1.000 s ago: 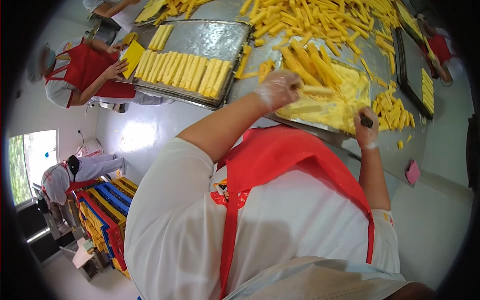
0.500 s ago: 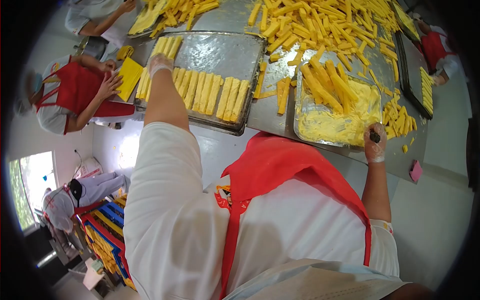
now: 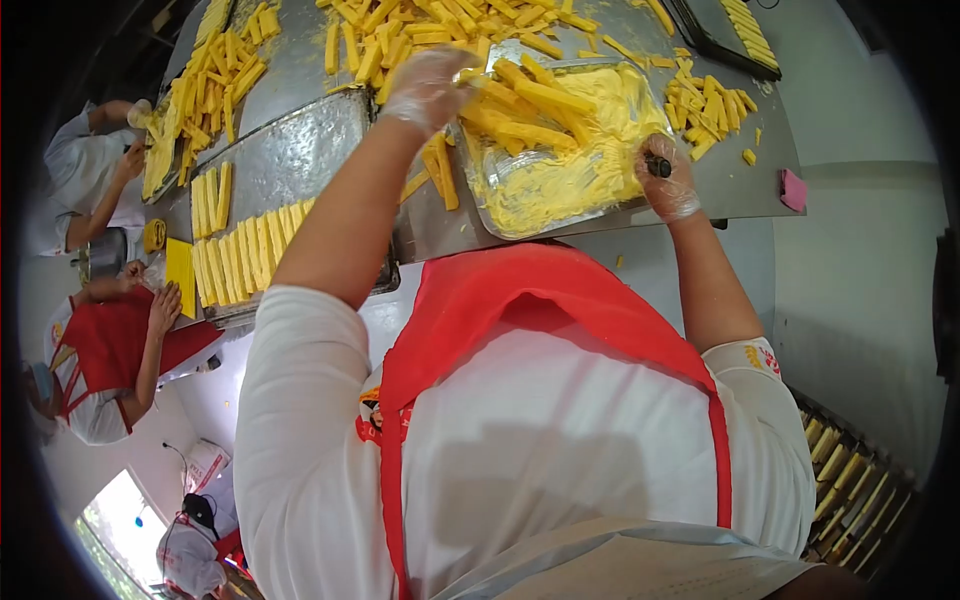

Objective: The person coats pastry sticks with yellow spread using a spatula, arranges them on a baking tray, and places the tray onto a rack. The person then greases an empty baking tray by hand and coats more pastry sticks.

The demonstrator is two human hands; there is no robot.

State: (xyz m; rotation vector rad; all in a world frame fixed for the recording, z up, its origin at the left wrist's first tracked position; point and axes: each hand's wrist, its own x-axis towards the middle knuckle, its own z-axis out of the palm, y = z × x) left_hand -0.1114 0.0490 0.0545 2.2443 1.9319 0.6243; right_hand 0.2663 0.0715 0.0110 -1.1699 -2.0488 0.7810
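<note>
L hand [image 3: 428,90] (gloved, blurred) is positioned at yellow sticks [image 3: 545,108] in spread-coated tray [image 3: 484,200] on counter [image 3: 755,195], contact unclear, w/ R hand [image 3: 668,180] (gloved) gripping dark handle [image 3: 657,165] nr. tray's R edge and adj. baking sheet [image 3: 315,140] holding aligned sticks [image 3: 240,258] to L.

Clear gloves [image 3: 683,203] cover both hands [image 3: 428,88], the shirt [image 3: 570,450] white, apron [image 3: 480,295] red.

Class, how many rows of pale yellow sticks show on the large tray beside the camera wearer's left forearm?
2: a short row in the far left corner, and a longer row along the near side. The left forearm covers part of the tray, so some may be hidden.
</note>
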